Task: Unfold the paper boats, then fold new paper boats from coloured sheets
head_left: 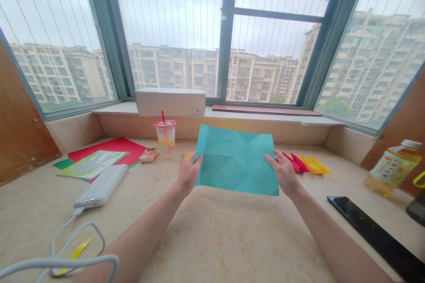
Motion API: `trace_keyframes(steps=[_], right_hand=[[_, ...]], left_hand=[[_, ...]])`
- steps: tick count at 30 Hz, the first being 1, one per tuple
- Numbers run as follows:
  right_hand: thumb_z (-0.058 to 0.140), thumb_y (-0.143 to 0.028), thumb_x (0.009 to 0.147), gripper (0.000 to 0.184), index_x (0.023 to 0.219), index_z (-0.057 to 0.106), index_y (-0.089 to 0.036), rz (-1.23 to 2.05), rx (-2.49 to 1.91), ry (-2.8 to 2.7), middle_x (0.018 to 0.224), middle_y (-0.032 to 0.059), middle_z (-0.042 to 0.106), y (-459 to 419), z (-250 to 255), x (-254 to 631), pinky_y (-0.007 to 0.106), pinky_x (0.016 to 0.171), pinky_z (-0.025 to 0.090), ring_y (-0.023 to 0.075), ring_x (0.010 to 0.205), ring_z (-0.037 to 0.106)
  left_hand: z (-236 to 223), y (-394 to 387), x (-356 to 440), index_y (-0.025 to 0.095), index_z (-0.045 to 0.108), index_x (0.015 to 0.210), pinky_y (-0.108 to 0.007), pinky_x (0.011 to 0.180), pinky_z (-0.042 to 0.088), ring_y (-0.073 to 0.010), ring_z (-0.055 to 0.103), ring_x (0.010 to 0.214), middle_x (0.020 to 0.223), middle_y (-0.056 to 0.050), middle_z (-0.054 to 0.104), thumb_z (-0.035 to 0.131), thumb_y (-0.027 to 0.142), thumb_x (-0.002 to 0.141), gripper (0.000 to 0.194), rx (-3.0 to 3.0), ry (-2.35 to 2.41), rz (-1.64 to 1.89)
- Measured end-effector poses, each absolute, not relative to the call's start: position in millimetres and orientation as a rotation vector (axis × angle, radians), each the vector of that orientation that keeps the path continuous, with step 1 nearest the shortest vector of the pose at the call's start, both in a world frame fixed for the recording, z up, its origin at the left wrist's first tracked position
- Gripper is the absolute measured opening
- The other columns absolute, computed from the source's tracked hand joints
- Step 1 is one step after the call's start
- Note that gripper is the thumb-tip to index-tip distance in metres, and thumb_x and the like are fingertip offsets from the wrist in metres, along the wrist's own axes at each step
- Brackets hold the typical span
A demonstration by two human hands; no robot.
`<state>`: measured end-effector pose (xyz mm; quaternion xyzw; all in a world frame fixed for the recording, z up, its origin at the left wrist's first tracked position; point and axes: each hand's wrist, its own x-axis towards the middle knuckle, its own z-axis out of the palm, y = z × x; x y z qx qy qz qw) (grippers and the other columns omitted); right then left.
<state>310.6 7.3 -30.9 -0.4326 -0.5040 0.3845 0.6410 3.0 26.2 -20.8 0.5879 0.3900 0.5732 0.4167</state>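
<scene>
Over a speckled stone counter (219, 234) by a wide window (172, 22), a person is holding up a teal paper sheet (236, 159) between two bare hands. The left hand (189, 174) is pinching the sheet's left edge, its fingers closed on the paper, and the right hand (283, 172) is gripping the right edge, its fingers a little more spread. The sheet is hanging open and nearly flat above the counter, its thin surface marked by a web of crisp diagonal creases: folding shows in it, yet it is lying unfolded at this point. Just beyond the right hand, pointed red folded pieces (294, 162) and yellow folded pieces (314, 164) are lying in a row, sharp-edged and finished-looking. Further left, a glossy red sheet (106, 150) is lying near a plastic cup (165, 137) with a red straw, and a white power bank (101, 185) is trailing its cable. To the right, a plastic bottle (393, 170) and a black phone (375, 234) are resting, while a white box (170, 101) is sitting on the sill.
</scene>
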Motion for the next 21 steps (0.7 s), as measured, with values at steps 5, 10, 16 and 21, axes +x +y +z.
trace_keyframes(steps=[5,10,16,21], right_hand=[[0.067,-0.061,0.076,0.058,0.113,0.063,-0.016,0.557,-1.144,-1.253,0.087,0.012,0.076,5.9,-34.4,305.1,0.034,0.054,0.056,0.0264,0.066,0.071],[0.062,-0.06,0.081,0.056,0.112,0.066,-0.014,0.252,-1.201,-1.307,0.079,0.0098,0.074,-0.5,-37.2,298.0,0.031,0.054,0.053,0.0242,0.065,0.067],[0.061,-0.054,0.084,0.047,0.112,0.065,-0.016,0.264,-1.145,-1.29,0.066,0.003,0.068,-7.6,-36.4,288.6,0.028,0.049,0.048,0.0199,0.056,0.061],[0.064,-0.047,0.085,0.036,0.109,0.062,-0.02,0.441,-1.002,-1.266,0.069,0.0016,0.068,-10.7,-34.1,283.0,0.026,0.047,0.048,0.0169,0.055,0.06]], left_hand=[[-19.3,17.3,7.6,0.016,0.062,0.126,-0.034,0.092,0.047,-0.0259,0.065,0.104,0.113,-0.01,0.071,0.044,0.033,0.095,0.04,1.962,1.191,1.568],[-22.8,2.4,17.0,0.016,0.05,0.139,-0.031,0.092,0.048,-0.0229,0.066,0.105,0.125,-0.013,0.066,0.036,0.028,0.098,0.045,2.317,1.091,1.445],[-20.2,-4.3,22.8,0.016,0.059,0.127,-0.031,0.085,0.05,-0.0244,0.068,0.096,0.105,-0.011,0.073,0.049,0.036,0.094,0.04,2.244,1.256,1.502],[-16.9,7.6,12.3,0.014,0.069,0.08,-0.025,0.058,0.044,-0.0185,0.06,0.062,0.067,-0.003,0.067,0.054,0.047,0.088,0.037,1.975,1.488,1.552]])
